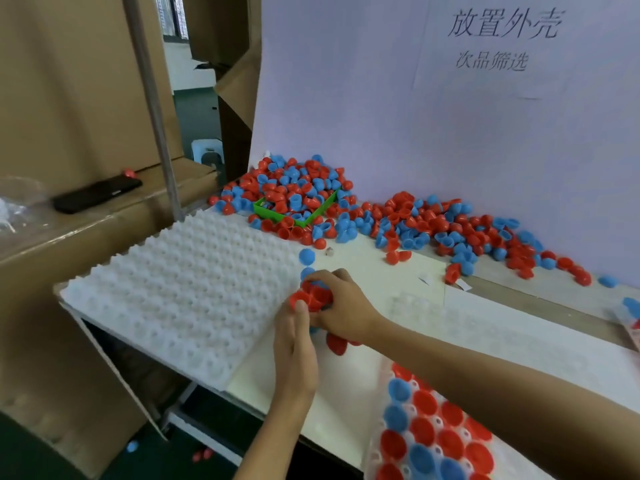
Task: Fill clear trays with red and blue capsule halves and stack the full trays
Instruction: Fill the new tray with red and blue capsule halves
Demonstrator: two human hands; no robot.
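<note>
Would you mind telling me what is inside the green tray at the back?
The green tray holds red and blue capsule halves; its floor and far walls are buried under the pile.

There is only one view, from a camera worn on the person's head. It looks forward and down, at a steep angle, onto the white table (349, 386). The lens is wide, so straight edges bend near the borders. The two forearms enter from the bottom edge, and the left hand (294, 344) and right hand (341, 303) meet near the centre, quite close to the camera. The bumpy white tray (180, 289) lies left of centre. Farther away the view faces the pile of capsule halves (398, 216) and the pale backdrop sheet (415, 116) with printed characters behind it.
</note>
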